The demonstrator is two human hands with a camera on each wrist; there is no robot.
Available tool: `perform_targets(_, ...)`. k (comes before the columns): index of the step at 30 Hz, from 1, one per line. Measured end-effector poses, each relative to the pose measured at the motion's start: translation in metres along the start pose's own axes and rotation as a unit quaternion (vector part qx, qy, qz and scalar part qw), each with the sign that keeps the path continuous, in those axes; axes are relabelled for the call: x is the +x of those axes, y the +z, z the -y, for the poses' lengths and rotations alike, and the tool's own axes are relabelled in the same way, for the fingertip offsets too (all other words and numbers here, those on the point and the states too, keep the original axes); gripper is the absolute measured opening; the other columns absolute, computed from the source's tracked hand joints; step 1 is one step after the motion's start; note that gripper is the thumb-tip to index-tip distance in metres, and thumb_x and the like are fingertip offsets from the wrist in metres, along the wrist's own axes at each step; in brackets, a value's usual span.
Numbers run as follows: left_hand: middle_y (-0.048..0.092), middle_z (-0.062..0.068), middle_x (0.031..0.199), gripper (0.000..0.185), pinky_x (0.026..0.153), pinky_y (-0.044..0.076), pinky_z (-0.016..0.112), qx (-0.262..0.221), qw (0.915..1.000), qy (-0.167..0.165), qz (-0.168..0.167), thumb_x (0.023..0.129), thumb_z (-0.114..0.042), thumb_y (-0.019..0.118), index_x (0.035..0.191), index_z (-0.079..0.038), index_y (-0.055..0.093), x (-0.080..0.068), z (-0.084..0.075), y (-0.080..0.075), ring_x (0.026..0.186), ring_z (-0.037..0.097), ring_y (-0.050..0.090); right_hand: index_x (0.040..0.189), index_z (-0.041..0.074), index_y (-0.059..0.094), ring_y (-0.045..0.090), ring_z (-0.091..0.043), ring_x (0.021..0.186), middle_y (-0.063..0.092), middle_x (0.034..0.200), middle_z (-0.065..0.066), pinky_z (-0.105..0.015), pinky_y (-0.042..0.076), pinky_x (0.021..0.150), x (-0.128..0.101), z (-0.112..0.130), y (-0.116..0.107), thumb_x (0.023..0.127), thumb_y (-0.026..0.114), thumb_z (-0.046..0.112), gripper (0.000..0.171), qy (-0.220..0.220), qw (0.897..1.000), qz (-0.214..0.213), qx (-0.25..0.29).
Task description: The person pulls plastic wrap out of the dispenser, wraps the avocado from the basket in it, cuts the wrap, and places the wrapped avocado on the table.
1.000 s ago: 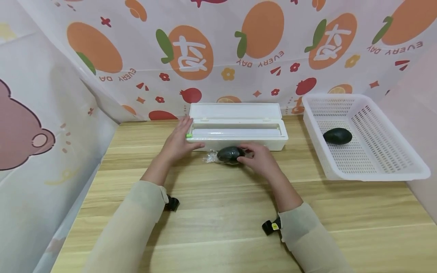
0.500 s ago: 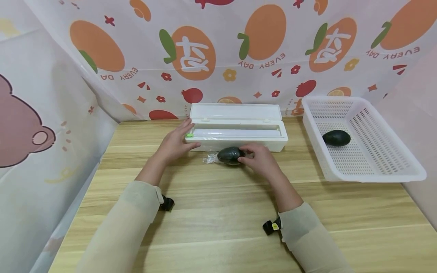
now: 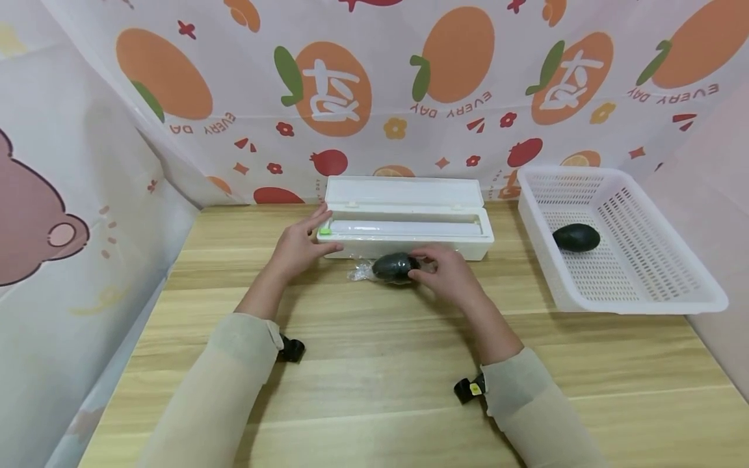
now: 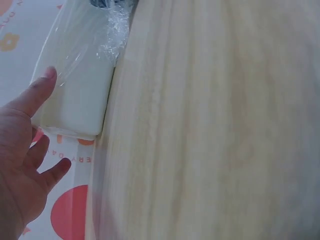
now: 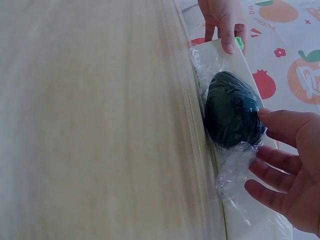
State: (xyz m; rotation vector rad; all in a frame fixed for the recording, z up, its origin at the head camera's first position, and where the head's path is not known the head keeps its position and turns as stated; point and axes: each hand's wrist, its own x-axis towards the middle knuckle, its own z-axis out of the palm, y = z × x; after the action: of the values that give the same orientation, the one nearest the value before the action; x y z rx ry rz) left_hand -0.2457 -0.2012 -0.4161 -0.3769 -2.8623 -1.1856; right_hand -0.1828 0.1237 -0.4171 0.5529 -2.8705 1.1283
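The left hand (image 3: pixel 298 246), fingers straight and apart, is rested on the left end of the open white wrap box (image 3: pixel 409 224) at frame centre; the right hand (image 3: pixel 447 273) is kept with thumb and fingertips on the film-wrapped avocado (image 3: pixel 393 266), touching it rather than clamping it, on the tabletop (image 3: pixel 374 364) just before the box. Almost nothing is seen changed over the last second: both hands are held as before, so wrapping looks stalled at the tucking stage. A second avocado (image 3: pixel 576 236) lies in the white basket (image 3: pixel 638 286) at right.

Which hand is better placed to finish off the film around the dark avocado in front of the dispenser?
Probably the right hand: its fingers already touch the wrapped avocado. The left hand rests on the dispenser box, steadying its end.
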Motion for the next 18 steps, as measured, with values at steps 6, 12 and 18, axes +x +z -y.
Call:
perform_targets(6,0.025,-0.017,0.159,0.087,0.111,0.04,0.042,-0.017,0.9998,-0.003,-0.005,0.074,-0.047,0.082,0.149,-0.029,0.042,0.001,0.002,-0.001,0.148,0.016,0.027,0.12,0.014,0.07,0.064,-0.021,0.105,0.067,0.123,-0.004,-0.037,0.057,0.084,0.003,0.002,-0.001,0.089,0.074,0.028,0.034,-0.016,1.0,-0.019,-0.008)
perform_targets(12,0.026,-0.011,0.161,0.088,0.107,0.043,0.04,-0.027,0.9996,0.005,-0.006,0.073,-0.049,0.081,0.149,-0.028,0.042,0.002,0.004,0.0,0.148,0.017,0.027,0.11,0.009,0.074,0.067,-0.02,0.088,0.072,0.103,-0.004,-0.035,0.056,0.076,0.011,0.009,-0.003,0.088,0.075,0.026,0.028,-0.086,0.989,-0.109,-0.042)
perform_targets(18,0.025,-0.012,0.16,0.086,0.111,0.04,0.041,-0.052,0.9986,0.008,-0.007,0.074,-0.045,0.082,0.149,-0.027,0.043,0.001,0.006,0.002,0.148,0.015,0.026,0.116,0.007,0.072,0.065,-0.025,0.106,0.072,0.113,-0.009,-0.039,0.053,0.091,0.03,0.02,-0.004,0.086,0.077,0.026,0.036,-0.164,0.976,-0.139,-0.031)
